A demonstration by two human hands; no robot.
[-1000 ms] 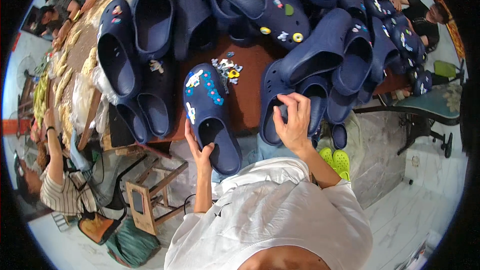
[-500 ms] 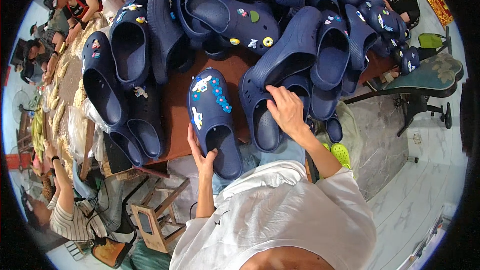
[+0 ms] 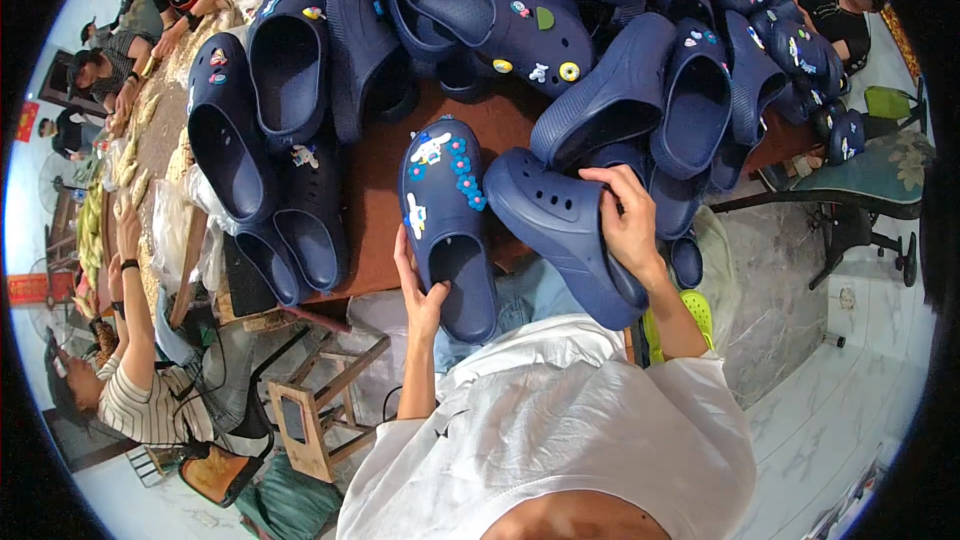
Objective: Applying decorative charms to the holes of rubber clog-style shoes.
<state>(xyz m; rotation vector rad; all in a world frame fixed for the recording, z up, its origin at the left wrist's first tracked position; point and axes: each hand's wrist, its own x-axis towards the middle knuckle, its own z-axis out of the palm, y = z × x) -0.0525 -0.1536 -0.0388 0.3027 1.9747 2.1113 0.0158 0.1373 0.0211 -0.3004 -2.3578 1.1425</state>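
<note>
My left hand grips a navy clog by its heel side, thumb at the opening's rim. White cartoon-animal charms and a curved row of blue flower charms decorate its toe. In my right hand is a second navy clog, tilted so that its side and ridged sole edge show. Its holes that I can see carry no charms. The fingers of that hand curl over its upper edge. Both clogs are side by side above the brown tabletop, close to my lap.
Many navy clogs, most with charms, are heaped along the far side, such as a clog at left. Left of me, people work at a long table. A wooden stool stands lower left, a cushioned chair at right.
My right hand has lifted the plain clog off the table and tilted it onto its side, moving right. The charmed clog stays in my left hand. The whole view has shifted slightly.
</note>
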